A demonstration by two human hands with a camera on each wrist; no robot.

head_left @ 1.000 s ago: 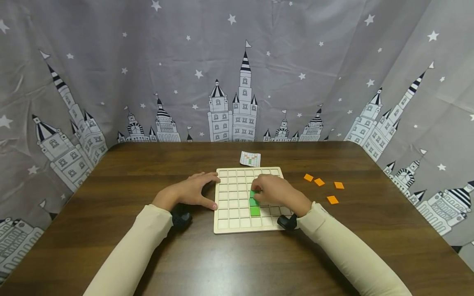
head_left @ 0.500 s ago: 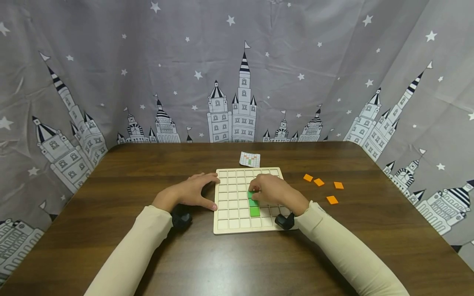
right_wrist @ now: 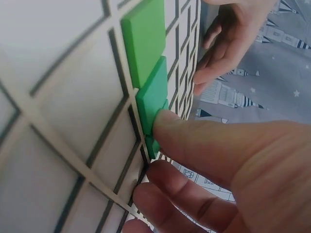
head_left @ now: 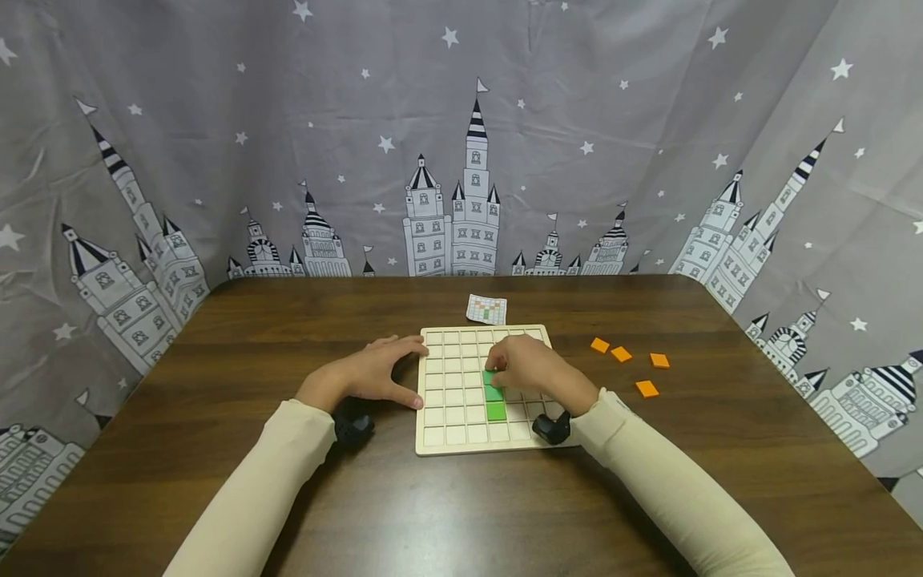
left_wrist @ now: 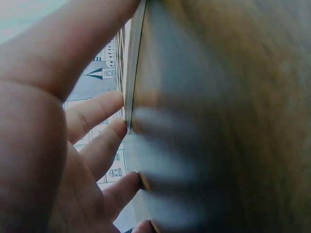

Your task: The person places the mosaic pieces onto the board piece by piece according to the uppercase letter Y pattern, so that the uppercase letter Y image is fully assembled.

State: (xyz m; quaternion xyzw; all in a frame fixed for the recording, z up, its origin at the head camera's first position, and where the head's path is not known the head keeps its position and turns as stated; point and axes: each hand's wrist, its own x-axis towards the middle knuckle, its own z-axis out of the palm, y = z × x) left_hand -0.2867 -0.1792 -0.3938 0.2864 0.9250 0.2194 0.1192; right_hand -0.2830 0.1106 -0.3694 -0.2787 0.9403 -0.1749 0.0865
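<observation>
A pale wooden grid board (head_left: 445,417) lies on the table. Three green square tiles form a column in its cells: a bright green tile (head_left: 496,411) nearest me, a darker green tile (head_left: 493,393) behind it, and a farthest green tile (head_left: 489,377), partly covered by fingers. My right hand (head_left: 530,365) reaches over the board and pinches the farthest tile; in the right wrist view its thumb (right_wrist: 194,141) lies by the darker tiles, fingers curled opposite. My left hand (head_left: 375,369) touches the board's left edge with thumb and fingertips spread.
Several loose orange tiles (head_left: 647,389) lie on the brown table (head_left: 447,513) right of the board. A small paper card (head_left: 487,309) with a printed coloured grid lies just behind it. A grey curtain (head_left: 562,104) hangs past the table's far edge.
My right hand has shifted slightly left, and the two farther green tiles have slid a little left with it. My left hand stays at the board's edge.
</observation>
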